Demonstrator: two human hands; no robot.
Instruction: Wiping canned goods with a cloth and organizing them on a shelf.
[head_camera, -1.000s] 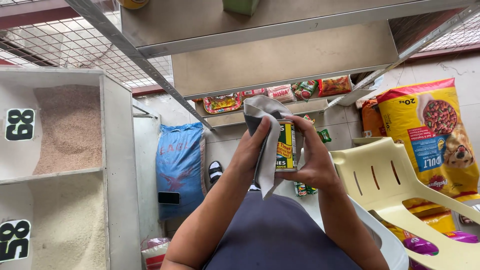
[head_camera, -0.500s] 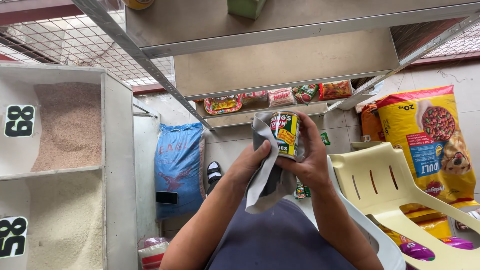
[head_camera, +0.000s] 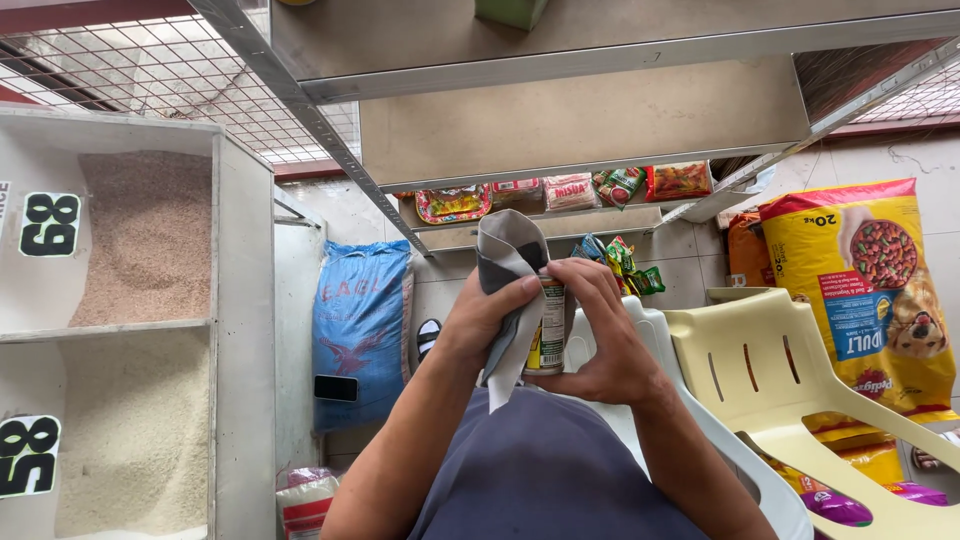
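Head view. The left hand (head_camera: 478, 322) presses a grey folded cloth (head_camera: 508, 290) against a small cylindrical tin can with a printed paper label (head_camera: 546, 335); its fingers (head_camera: 520, 288) are clenched over the cloth, whose upper fold rises above the can and whose lower corner hangs below the hand. The right hand (head_camera: 600, 335) grasps the same can from the other side, fingers wrapped round its body and thumb under its base. The can is upright, held in the air between both hands, in front of the person's grey-blue shirt (head_camera: 545, 475).

Behind the hands stand a white plastic chair (head_camera: 690, 420) and, just beside it, a pale yellow plastic chair (head_camera: 790, 390). A large yellow pet-food sack (head_camera: 860, 290) leans near the yellow chair. A blue woven sack (head_camera: 362, 330) stands at the wall, beside white bins of grain (head_camera: 140, 300). Small snack packets (head_camera: 570, 190) line a low metal shelf (head_camera: 540, 232).
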